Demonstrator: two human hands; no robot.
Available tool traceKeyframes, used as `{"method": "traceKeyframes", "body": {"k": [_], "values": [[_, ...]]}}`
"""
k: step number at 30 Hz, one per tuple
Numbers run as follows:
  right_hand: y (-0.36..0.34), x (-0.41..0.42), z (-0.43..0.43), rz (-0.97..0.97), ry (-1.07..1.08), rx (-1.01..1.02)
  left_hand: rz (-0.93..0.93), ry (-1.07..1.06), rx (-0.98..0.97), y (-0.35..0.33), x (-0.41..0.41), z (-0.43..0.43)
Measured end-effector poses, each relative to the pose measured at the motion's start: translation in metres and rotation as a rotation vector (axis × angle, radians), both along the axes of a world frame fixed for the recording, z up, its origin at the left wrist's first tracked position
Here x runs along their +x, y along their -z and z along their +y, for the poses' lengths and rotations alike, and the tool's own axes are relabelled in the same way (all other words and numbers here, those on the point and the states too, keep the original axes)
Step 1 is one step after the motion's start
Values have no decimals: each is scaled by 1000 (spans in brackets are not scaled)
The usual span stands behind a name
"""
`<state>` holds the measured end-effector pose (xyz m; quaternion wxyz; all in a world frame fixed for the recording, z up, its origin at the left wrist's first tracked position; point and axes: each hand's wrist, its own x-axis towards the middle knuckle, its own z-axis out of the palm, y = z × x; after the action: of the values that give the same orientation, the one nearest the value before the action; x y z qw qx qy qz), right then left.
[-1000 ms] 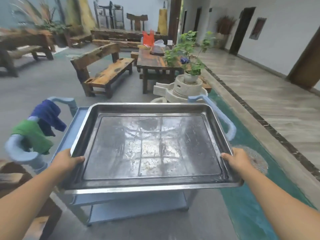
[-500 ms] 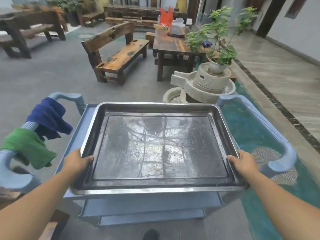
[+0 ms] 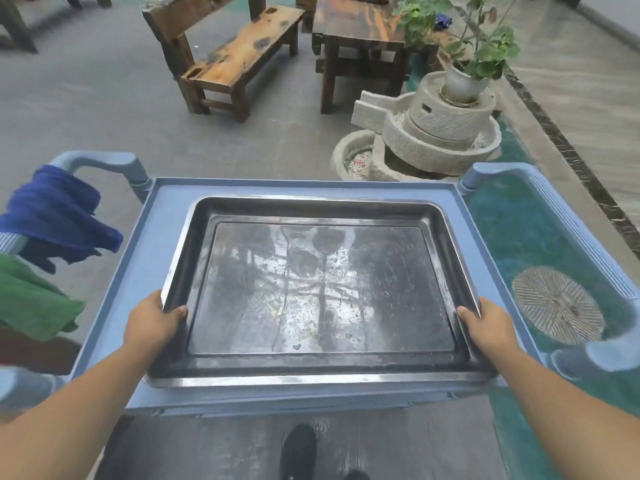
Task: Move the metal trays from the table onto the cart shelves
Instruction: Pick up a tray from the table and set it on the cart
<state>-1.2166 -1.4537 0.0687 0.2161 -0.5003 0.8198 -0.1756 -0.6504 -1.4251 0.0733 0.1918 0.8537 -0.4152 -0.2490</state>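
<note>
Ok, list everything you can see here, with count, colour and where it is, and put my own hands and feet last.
tray: 1, grey metal, over the cart top, held at both sides
cart: 1, blue, centre, handles at both sides
cloths: 2, one blue, one green, on the left handle
bench: 1, brown wood, upper centre
table: 1, dark wood, right of the bench
millstone: 1, grey stone, upper right
plant: 1, green in a pale pot, on the millstone
grate: 1, round, grey, right, in the teal strip
left hand: on the tray's left rim
right hand: on the tray's right rim
shoe: 1, black, bottom centre
</note>
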Motion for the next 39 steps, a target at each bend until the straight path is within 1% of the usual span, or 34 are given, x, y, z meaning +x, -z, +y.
{"method": "traceKeyframes", "body": {"k": [4,7,9,10,11,12,14,18,21,25,30,39], "values": [[3,-4,-10,109,-19,53,-72,-1,20,0,-6,6],[-1,3,-6,137,-22,44,-238,63,-7,-8,-18,11],[-4,10,0,158,-48,-34,-435,210,-34,-13,-30,15],[-7,14,3,184,-78,-90,-513,305,-41,-15,-37,18],[-10,20,7,209,-131,-136,-551,386,-41,-16,-46,22],[-15,28,12,220,-197,-150,-550,450,-43,-16,-55,28],[-23,48,27,198,-347,-98,-504,574,-47,-15,-70,39],[-24,91,67,234,-655,104,-369,857,-5,-8,-86,64],[-16,107,85,309,-783,235,-381,966,50,-5,-90,75],[-14,108,83,385,-778,232,-392,923,121,-6,-99,77],[-10,99,70,414,-812,217,-385,831,126,-6,-114,86],[-16,76,20,368,-936,226,-401,703,134,4,-147,98]]}}
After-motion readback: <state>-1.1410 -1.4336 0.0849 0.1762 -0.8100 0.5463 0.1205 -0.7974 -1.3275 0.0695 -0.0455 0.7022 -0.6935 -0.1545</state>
